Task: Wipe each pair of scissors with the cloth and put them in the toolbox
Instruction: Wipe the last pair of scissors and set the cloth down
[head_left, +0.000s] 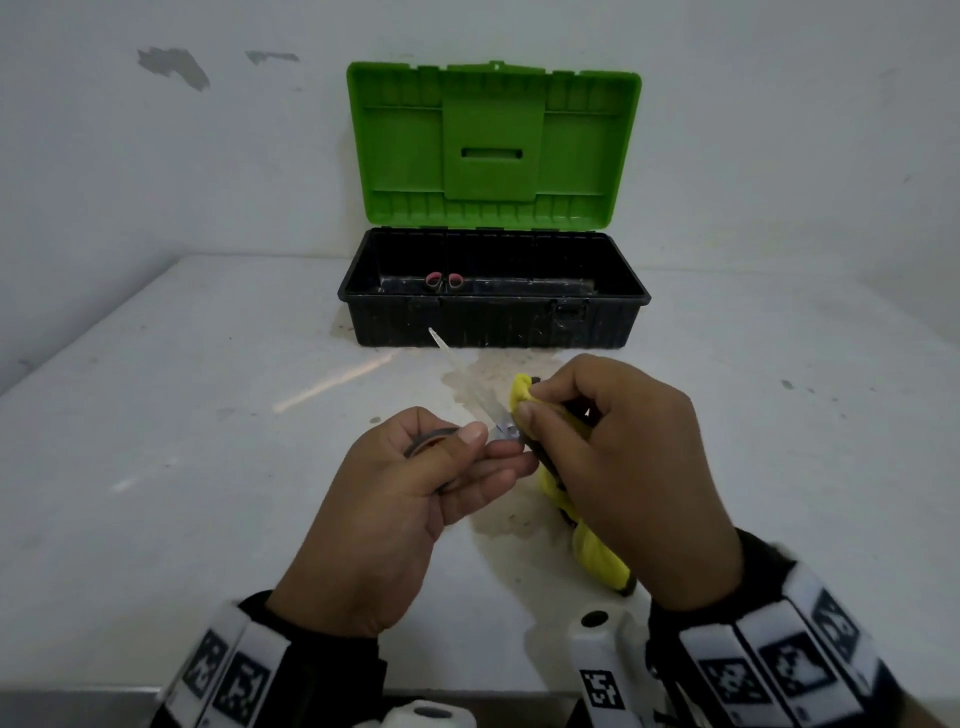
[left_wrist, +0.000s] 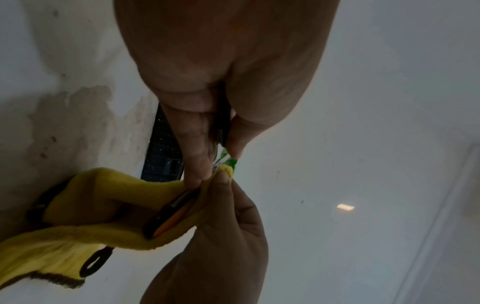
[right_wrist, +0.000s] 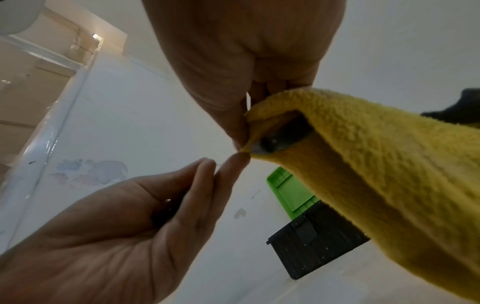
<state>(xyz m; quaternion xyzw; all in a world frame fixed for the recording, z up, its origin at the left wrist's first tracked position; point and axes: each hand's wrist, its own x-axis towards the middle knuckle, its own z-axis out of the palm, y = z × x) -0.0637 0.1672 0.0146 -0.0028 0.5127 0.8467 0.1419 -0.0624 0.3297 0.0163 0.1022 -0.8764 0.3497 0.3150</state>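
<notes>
Over the table, my left hand (head_left: 485, 441) pinches a pair of dark-handled scissors (head_left: 457, 374) by one handle loop. The blurred blades point up and left toward the toolbox (head_left: 493, 322). My right hand (head_left: 527, 405) pinches a yellow cloth (head_left: 597, 556) around the scissors just right of the pivot. In the left wrist view the cloth (left_wrist: 103, 195) is folded over the other handle loop (left_wrist: 171, 216), which has an orange lining. In the right wrist view the cloth (right_wrist: 376, 154) hides most of the scissors. A pink-handled pair (head_left: 445, 282) lies inside the toolbox.
The black toolbox stands at the back of the white table (head_left: 182, 415), against the wall, with its green lid (head_left: 493, 145) raised. A brownish stain (head_left: 498, 364) marks the table in front of the box. The table's near edge runs just below my wrists.
</notes>
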